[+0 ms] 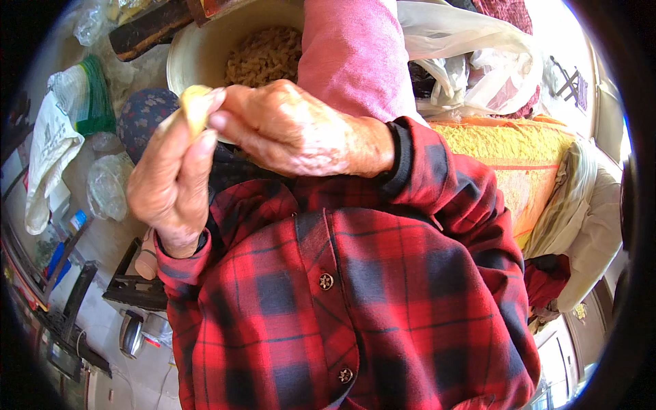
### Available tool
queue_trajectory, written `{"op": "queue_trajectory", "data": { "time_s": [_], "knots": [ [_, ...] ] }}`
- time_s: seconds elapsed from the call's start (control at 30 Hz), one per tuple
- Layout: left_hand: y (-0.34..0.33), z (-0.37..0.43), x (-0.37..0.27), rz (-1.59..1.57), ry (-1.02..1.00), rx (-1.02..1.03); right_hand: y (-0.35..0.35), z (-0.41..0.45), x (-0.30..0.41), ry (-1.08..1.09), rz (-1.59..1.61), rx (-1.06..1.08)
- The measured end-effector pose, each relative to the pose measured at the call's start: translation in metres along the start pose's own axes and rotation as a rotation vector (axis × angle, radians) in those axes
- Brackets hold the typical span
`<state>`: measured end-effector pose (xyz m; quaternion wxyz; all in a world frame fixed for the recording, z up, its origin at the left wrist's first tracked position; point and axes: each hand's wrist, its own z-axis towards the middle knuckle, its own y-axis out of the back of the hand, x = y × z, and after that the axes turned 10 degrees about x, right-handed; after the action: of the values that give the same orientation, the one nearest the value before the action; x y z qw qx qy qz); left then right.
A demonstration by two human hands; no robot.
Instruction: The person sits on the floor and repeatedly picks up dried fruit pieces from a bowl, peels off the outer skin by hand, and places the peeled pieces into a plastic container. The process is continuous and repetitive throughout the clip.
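Observation:
My left hand (171, 179) and my right hand (292, 130) meet in front of my chest. Between their fingertips is a small, thin, pale-yellow piece (195, 105), which looks curled; its exact kind is unclear. The left thumb and fingers pinch it from below, while the right thumb and forefinger grip its right edge. Just beyond the hands stands a cream-coloured basin (197, 59). Inside it lies a heap of small tan-brown lumps (269, 56), partly covered by my right hand and a pink fleecy cloth (353, 56).
Dark floral fabric (146, 120) bulges left of the basin. Clear plastic bags (107, 187) and a white-and-green sack (95, 97) lie farther left. A translucent bag (476, 38) and a yellow-orange towel-like cover (512, 159) are on the right. A dark wooden bar (148, 33) is beside the basin.

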<state>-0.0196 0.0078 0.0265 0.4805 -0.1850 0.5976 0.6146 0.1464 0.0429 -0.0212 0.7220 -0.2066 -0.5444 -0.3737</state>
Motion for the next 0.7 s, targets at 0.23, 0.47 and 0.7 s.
{"op": "queue_trajectory", "data": {
  "time_s": [0.23,0.47,0.7],
  "knots": [
    [-0.012,0.009,0.014,0.379,-0.073,0.162,0.009,-0.015,-0.012,-0.251,0.158,0.035],
    [-0.016,0.008,0.018,0.221,0.02,0.197,0.015,-0.015,-0.013,-0.263,0.141,0.085],
    [-0.027,0.012,0.025,0.252,-0.074,0.171,0.015,-0.016,-0.01,-0.485,0.432,0.061]
  ]
}}
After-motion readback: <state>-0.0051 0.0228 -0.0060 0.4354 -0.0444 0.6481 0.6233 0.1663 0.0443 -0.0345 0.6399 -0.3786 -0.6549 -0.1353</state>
